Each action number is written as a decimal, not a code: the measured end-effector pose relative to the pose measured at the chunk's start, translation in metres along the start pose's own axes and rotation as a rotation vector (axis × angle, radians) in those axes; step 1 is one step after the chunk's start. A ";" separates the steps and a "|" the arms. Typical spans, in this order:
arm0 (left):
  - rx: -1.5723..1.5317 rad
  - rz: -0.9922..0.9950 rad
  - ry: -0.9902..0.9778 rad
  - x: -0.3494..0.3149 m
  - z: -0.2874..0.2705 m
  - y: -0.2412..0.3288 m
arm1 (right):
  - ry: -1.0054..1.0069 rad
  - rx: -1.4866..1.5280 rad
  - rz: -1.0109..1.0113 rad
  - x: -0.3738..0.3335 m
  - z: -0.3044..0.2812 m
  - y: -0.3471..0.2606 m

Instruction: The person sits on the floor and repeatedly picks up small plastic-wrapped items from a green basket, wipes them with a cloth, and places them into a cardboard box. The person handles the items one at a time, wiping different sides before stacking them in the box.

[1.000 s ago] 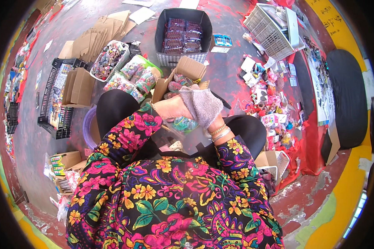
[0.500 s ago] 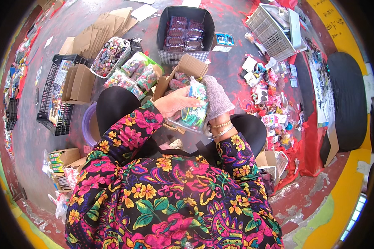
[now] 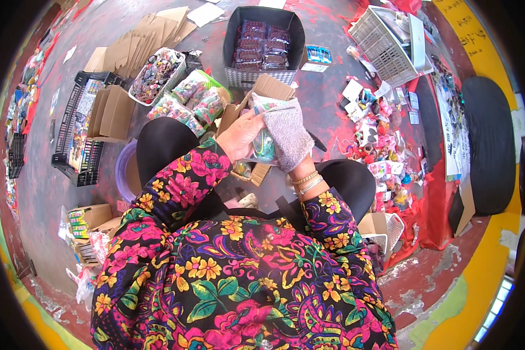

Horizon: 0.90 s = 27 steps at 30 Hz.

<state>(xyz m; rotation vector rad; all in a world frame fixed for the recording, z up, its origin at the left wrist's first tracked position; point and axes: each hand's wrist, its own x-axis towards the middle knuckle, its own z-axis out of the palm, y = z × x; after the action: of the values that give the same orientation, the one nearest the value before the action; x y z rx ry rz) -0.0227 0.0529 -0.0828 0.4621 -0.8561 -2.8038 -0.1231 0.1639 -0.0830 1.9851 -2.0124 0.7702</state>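
Observation:
My left hand (image 3: 241,136) is closed on the edge of a clear plastic bag (image 3: 265,145) with green and other colourful contents. A greyish-mauve terry cloth (image 3: 289,132) wraps over my right hand (image 3: 301,170) and lies against the bag's right side. The cloth hides the right fingers, but the hand seems to grip it. Behind and below the bag stands an open cardboard box (image 3: 272,87), its inside mostly covered by my hands. Past the cloth's right edge shows a dark pointed thing (image 3: 317,142), too little seen to name.
Filled bags lie in a green tray (image 3: 227,93) beside a white basket (image 3: 179,74) of small items. A black bin (image 3: 262,78) holds dark packs. Black crate (image 3: 89,177) and carton (image 3: 109,115) stand left; loose trinkets (image 3: 385,146) and a tilted grey crate (image 3: 379,49) are right.
The cloth on my right hand has moved left and now covers part of the bag's front. The bag has shifted slightly left, and the box's lower flap has come into sight.

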 end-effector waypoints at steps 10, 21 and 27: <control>-0.124 0.115 0.118 0.011 -0.015 0.016 | -0.096 0.214 -0.044 0.005 -0.018 0.001; -0.416 0.321 0.069 0.008 0.009 0.026 | 0.022 1.085 0.659 -0.017 0.016 0.028; -0.451 0.374 -0.028 0.008 0.014 0.021 | 0.369 2.257 1.095 0.033 -0.003 -0.021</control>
<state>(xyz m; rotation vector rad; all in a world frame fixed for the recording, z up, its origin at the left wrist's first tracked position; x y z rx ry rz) -0.0334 0.0407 -0.0616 0.1685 -0.2554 -2.5411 -0.1056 0.1381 -0.0597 -0.1407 -1.2681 4.1229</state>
